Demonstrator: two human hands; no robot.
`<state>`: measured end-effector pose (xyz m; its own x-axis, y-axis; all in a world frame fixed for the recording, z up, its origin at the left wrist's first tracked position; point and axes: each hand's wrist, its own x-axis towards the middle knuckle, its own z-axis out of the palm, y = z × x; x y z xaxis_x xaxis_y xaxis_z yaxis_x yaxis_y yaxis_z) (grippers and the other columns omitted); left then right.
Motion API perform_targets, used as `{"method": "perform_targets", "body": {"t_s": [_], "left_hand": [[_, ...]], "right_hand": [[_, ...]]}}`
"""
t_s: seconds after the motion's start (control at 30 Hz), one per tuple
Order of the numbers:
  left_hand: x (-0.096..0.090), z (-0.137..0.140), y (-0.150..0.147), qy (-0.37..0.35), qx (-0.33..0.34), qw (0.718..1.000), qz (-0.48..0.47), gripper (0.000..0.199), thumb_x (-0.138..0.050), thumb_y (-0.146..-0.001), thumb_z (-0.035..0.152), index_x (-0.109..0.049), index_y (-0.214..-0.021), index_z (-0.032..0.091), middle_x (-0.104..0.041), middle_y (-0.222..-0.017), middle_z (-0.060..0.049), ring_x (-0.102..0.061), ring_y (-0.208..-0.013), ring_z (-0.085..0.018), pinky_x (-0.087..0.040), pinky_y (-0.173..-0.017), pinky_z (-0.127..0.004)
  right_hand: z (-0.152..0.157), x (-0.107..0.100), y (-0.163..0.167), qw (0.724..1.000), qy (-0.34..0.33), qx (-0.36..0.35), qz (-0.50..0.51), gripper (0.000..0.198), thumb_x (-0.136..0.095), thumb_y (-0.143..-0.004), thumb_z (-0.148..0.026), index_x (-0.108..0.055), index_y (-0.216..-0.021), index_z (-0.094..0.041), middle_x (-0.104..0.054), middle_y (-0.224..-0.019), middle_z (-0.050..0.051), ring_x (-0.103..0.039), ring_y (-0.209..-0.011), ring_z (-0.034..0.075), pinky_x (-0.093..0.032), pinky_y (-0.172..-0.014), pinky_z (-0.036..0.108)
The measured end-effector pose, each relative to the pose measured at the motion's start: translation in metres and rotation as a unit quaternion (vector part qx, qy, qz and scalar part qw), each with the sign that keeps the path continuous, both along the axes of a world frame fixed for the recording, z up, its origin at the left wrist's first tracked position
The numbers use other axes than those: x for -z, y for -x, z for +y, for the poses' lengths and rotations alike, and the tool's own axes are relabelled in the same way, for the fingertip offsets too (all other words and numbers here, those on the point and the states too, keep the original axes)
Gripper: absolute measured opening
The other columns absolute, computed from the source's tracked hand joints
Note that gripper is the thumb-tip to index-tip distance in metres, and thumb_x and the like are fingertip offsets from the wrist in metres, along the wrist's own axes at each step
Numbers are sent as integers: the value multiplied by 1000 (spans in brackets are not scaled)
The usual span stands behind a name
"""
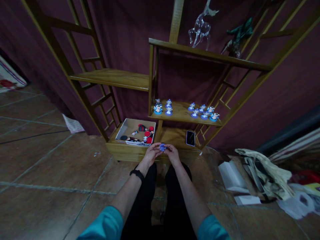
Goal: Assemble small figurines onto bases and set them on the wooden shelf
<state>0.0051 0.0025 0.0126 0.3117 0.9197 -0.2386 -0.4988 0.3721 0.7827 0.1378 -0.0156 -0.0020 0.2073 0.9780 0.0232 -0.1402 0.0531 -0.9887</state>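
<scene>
Between my fingertips is a small purple-blue figurine (pixel 162 147), held in front of the lowest shelf. My left hand (pixel 151 153) pinches it from the left, and my right hand (pixel 172 153) grips its right side. Just beyond my left hand, an open cardboard box (pixel 128 125) holds several figurines with red and black bases. On the middle shelf (pixel 180 116) stand several small figurines; one purple-and-white figurine (pixel 168 110) is among those at its left end, and a blue-based figurine (pixel 214 116) is at the right end.
A phone (pixel 190 138) lies on the low shelf at right. Higher up stand a clear glass deer (pixel 201 28) and a dark green statue (pixel 237 38). On the floor at right are white boxes (pixel 232 176), a cloth bag (pixel 267 173) and a plastic bag (pixel 297 203).
</scene>
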Motion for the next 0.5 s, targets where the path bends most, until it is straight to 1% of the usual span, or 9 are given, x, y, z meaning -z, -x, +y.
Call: {"method": "perform_targets", "body": {"t_s": [0.17,0.33,0.5], "left_hand": [[1,0,0,-3,3,1000,3,40,-65,-60,1,-62,-97,15,-67,-82,-6,-64,-75,-14,-49,-78,-30],[7,2,0,-19,17,1000,4,43,-70,-60,6,-61,-101,15,-68,-85,-7,-64,-75,-14,-49,-76,-28],[8,1,-1,-41,32,998,19,49,-73,-57,9,-60,-104,12,-68,-83,-8,-64,-74,-15,-48,-75,-27]], "right_hand": [[0,1,0,1000,-3,9,-10,25,-62,-60,-28,-61,-84,-21,-67,-83,0,-60,-76,16,-49,-65,26],[0,1,0,1000,20,11,10,29,-63,-59,-33,-60,-85,-21,-66,-87,1,-61,-78,16,-51,-62,26],[-1,-1,0,997,43,25,53,28,-66,-58,-35,-62,-81,-19,-66,-82,1,-62,-69,15,-52,-64,29]]}}
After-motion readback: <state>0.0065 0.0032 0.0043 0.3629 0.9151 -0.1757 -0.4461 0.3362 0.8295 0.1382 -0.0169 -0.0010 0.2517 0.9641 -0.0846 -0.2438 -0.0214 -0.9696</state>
